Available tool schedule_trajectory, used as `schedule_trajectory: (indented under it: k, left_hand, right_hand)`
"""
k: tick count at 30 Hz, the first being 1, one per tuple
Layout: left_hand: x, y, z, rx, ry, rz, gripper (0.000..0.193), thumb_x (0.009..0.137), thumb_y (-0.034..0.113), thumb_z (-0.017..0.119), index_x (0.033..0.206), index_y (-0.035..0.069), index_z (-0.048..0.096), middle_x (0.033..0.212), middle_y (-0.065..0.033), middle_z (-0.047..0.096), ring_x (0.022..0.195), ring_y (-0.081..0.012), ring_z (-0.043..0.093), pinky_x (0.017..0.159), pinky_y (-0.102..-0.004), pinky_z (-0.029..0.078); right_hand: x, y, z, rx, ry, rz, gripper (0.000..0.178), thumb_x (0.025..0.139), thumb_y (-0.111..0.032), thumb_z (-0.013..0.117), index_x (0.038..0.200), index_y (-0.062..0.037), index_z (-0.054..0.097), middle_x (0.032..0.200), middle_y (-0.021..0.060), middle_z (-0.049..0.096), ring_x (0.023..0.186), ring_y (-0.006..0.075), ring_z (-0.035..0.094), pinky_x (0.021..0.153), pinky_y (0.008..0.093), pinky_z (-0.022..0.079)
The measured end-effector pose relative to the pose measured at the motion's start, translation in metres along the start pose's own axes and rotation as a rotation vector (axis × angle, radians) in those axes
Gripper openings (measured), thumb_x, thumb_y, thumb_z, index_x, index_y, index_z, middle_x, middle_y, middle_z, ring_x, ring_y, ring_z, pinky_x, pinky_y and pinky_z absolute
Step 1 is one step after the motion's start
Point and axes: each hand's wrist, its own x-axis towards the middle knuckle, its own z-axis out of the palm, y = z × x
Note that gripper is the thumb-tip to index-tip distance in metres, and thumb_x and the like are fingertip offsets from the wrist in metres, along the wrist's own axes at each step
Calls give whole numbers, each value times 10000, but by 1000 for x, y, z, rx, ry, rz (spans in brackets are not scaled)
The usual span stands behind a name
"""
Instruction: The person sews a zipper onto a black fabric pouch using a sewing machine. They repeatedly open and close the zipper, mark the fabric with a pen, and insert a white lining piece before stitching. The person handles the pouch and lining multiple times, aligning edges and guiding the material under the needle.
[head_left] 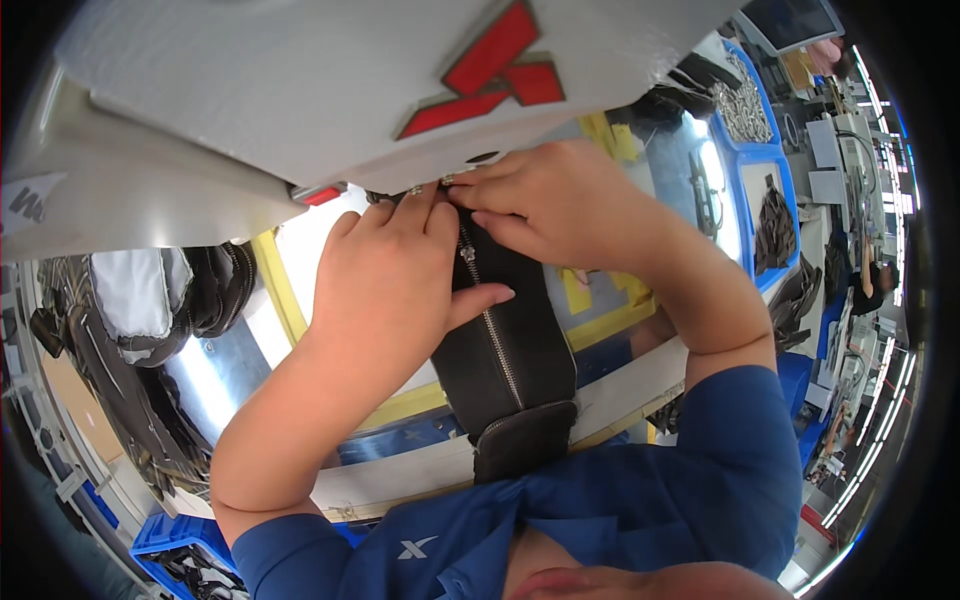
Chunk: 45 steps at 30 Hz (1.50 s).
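A long black fabric strip [541, 345] with a metal zipper [497, 347] down its middle runs from below the white sewing machine head [300, 75] toward me. A silver zipper slider [468, 254] sits on the teeth between my hands. My left hand [385, 270] lies on the strip's left side, fingers flat and thumb stretched over the zipper. My right hand [560, 205] has its fingers bent and pressed together at the strip's far end, gripping the fabric there. The machine head hides the needle area.
Black bag pieces with zippers [135, 350] are piled at the left. Blue bins [790, 215] at the right hold small metal parts [742, 105] and dark pieces [774, 228]. Yellow tape [625, 320] marks the shiny worktable. Another blue bin [165, 535] stands low at the left.
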Motion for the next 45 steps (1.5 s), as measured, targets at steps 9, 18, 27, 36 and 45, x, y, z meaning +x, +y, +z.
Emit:
schedule_trajectory:
  k: [9, 18, 27, 36, 45]
  left_hand:
    - [1, 2, -5, -26, -24, 4, 795, 704, 566, 853, 1183, -39, 662, 1336, -235, 666, 1037, -393, 702, 919, -438, 542]
    - [1, 3, -5, -9, -39, 6, 770, 702, 532, 867, 1192, -29, 669, 1347, -213, 667, 1068, -377, 691, 931, -434, 523]
    - [-2, 6, 1, 19, -14, 29, 875, 675, 508, 889, 1314, -36, 639, 1410, -218, 632, 1308, -394, 588, 1100, -497, 424]
    - [0, 16, 23, 43, 61, 193, 795, 830, 507, 792, 1360, -59, 616, 1444, -220, 609, 1336, -394, 573, 1109, -496, 416]
    - [0, 14, 27, 67, 110, 248, 809, 829, 546, 774, 1362, -44, 621, 1430, -206, 622, 1312, -372, 591, 1095, -478, 427]
  right_hand:
    - [-3, 2, 2, -2, -2, -29, 244, 896, -189, 661, 1085, -86, 777, 1235, 42, 756, 910, 299, 743, 785, 418, 601]
    - [-8, -2, 2, -33, -37, 13, 263, 924, -223, 617, 1106, -105, 765, 1304, 29, 731, 1005, 264, 740, 786, 420, 607]
    - [-5, -5, -6, -56, -161, 39, 273, 927, -245, 633, 1122, -104, 761, 1293, 21, 729, 988, 260, 736, 801, 414, 608]
    - [-77, 34, -45, -75, 201, 14, 179, 936, -212, 683, 1032, -92, 775, 1081, 49, 754, 955, 274, 733, 785, 414, 601]
    - [-168, 223, -131, -202, 588, 908, 268, 888, -278, 730, 1042, -69, 796, 997, 137, 776, 941, 321, 735, 887, 425, 574]
